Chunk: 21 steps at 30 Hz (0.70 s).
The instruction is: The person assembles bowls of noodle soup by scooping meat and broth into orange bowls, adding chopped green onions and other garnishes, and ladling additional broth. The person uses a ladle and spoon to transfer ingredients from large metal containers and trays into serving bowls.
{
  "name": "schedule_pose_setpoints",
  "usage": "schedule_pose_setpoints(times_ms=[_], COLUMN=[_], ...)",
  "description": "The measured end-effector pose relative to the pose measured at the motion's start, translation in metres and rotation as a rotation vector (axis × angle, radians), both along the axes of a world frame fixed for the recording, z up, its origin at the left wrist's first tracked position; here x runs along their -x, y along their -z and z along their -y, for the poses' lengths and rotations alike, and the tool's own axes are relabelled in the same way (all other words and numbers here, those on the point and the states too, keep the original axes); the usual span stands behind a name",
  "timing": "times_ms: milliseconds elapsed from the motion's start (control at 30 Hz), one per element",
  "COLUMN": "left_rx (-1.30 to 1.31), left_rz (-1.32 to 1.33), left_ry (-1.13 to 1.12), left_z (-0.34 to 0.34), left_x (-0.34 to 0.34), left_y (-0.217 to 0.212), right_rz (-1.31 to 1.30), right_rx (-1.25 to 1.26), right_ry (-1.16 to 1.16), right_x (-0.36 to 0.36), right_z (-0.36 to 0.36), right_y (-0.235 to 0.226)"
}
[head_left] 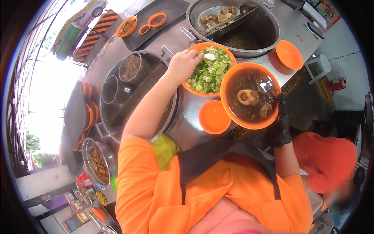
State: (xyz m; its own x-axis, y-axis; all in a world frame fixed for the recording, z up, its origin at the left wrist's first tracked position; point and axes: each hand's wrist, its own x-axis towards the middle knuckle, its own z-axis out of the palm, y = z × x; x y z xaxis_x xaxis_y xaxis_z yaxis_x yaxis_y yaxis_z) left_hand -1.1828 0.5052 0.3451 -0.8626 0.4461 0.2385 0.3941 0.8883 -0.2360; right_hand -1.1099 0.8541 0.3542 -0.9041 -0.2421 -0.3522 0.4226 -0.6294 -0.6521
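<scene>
Fingers of left hand half-curled over scallions, hold unclear; soup bowl in part-hidden right hand.

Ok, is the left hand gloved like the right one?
No: the left hand, by the chopped green onions, shows bare skin, while the right hand is gloved in black.

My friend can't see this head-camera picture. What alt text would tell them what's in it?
A person's black-gloved right hand holds an orange bowl of dark, meaty soup while the bare left hand reaches over an orange bowl of chopped green onions. A smaller orange bowl and two large steel pots sit nearby on a metal counter.
</scene>
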Motion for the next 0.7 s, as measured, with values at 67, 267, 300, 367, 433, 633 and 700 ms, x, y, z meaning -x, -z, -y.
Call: schedule_pose_setpoints(times_ms=[67, 267, 300, 367, 433, 633, 700], left_rx=[-0.037, -0.055, 0.011, 0.057, -0.108, -0.407, -0.451], left_rz=[0.064, 0.233, 0.342, 0.457, 0.551, 0.502, 0.489], left_ry=[-0.059, -0.434, -0.517, -0.614, -0.628, -0.635, -0.623], left_z=[0.012, 0.026, 0.023, 0.012, -0.004, -0.001, -0.002], left_x=[-0.019, -0.033, -0.028, -0.023, -0.016, -0.007, -0.006], left_y=[-0.008, -0.039, -0.036, -0.023, -0.012, 0.005, 0.010], right_rz=[-0.025, 0.015, 0.013, 0.007, 0.025, 0.069, 0.067], right_rx=[-0.020, 0.025, 0.024, 0.020, 0.034, 0.029, 0.005], right_ry=[-0.033, -0.048, -0.055, -0.065, -0.055, -0.041, -0.034], right_x=[0.011, 0.033, 0.036, 0.042, 0.046, 0.051, 0.054], right_z=[0.003, 0.004, 0.004, 0.003, 0.003, 0.008, 0.010], right_y=[0.008, 0.012, 0.014, 0.019, 0.027, 0.019, 0.018])
